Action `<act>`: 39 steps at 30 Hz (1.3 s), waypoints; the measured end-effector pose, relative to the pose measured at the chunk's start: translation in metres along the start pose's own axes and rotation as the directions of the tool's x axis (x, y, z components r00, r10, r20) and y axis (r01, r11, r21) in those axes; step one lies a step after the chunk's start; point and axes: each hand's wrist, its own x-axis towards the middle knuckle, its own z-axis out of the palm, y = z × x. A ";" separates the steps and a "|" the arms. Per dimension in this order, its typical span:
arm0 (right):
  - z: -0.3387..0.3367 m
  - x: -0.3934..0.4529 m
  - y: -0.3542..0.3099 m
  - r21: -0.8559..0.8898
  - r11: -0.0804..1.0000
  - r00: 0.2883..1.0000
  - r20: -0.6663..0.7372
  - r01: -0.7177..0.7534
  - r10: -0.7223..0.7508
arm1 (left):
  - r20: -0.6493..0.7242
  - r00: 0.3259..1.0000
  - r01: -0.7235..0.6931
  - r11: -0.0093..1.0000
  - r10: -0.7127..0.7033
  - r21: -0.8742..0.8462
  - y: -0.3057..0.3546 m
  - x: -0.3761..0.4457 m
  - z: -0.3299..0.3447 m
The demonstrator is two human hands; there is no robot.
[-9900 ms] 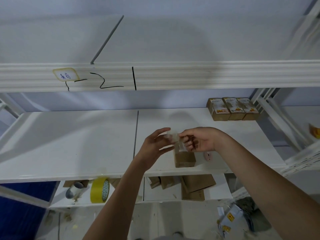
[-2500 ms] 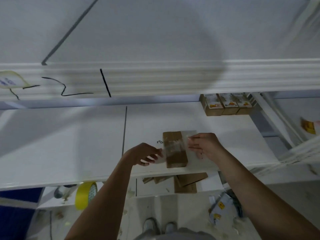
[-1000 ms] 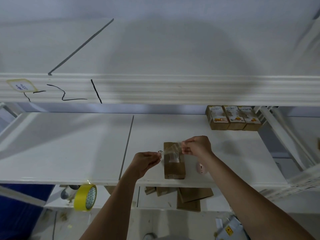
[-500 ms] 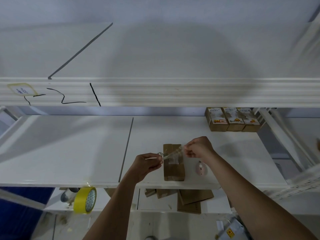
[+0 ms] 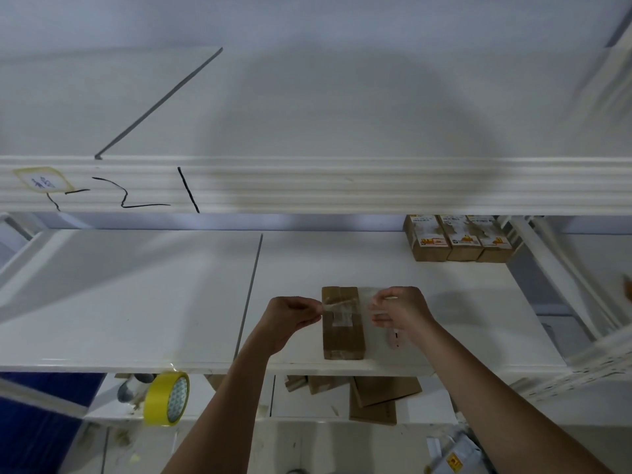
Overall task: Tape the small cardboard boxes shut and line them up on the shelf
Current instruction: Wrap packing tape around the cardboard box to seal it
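Note:
A small brown cardboard box (image 5: 343, 336) lies on the white shelf (image 5: 136, 302) near its front edge, a patch of clear tape on its top. A strip of clear tape (image 5: 342, 302) stretches across the box's far half. My left hand (image 5: 290, 318) pinches the strip's left end just left of the box. My right hand (image 5: 398, 311) pinches the right end just right of the box. Three taped boxes (image 5: 456, 239) with printed labels stand in a row at the back right of the shelf.
A small pink object (image 5: 393, 338) lies on the shelf under my right wrist. A yellow tape roll (image 5: 167, 398) and a grey roll (image 5: 131, 391) sit on the lower shelf at left. Flat cardboard pieces (image 5: 376, 395) lie below the box. An upper shelf beam (image 5: 342, 186) crosses overhead.
My hands have spread apart and come down, drawing the tape strip flat across the box top. My right hand moved right and lower. The box has stayed in place.

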 end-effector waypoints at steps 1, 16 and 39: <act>-0.001 0.002 0.005 -0.016 1.000 1.000 -0.006 0.019 -0.019 | -0.004 1.000 -0.012 0.999 0.013 0.049 0.003 0.001 0.001; 0.030 -0.018 -0.055 -0.408 0.772 0.866 0.342 0.488 -0.366 | 0.148 0.939 -0.311 0.578 0.311 0.754 0.056 0.007 0.032; 0.028 -0.016 -0.060 -0.142 0.981 0.843 0.537 0.130 -0.034 | 0.245 0.965 -0.256 0.558 0.095 0.790 0.083 -0.005 0.030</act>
